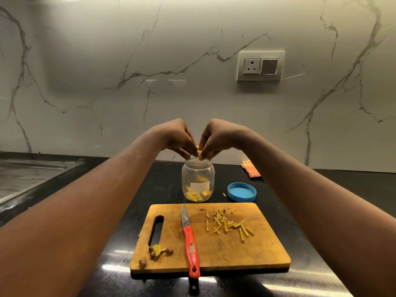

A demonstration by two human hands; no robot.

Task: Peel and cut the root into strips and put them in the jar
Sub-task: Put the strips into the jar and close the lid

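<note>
- Low in the frame, a wooden cutting board (214,251) lies on the glossy black tabletop (111,275), its slotted handle hole toward the left.
- At the board's lower left corner sit brown peel scraps and root ends (157,251), one showing a yellow cut face.
- A paring knife (189,241) with a red handle lies down the middle of the board, blade pointing away, and the handle end overhangs the near edge.
- Right of the knife, a loose scatter of thin yellow root strips (229,225) lies on the board.
- Just beyond the board's far edge stands an open, clear plastic jar (198,182) with a pale label; yellow strips are heaped in its bottom.
- To the right of the jar, a blue lid (242,192) rests on the tabletop, with one stray strip between the two.
- Directly above the jar's mouth, the left hand (177,138) and the right hand (216,138) meet, fingertips bunched together and pinching a small cluster of yellow strips between them.
- Behind the right forearm, an orange striped cloth (250,169) lies on the tabletop.
- At the far left, part of a steel sink (27,176) shows.
- The marble wall (150,61) carries a socket and switch plate (260,65) in the upper right.
</note>
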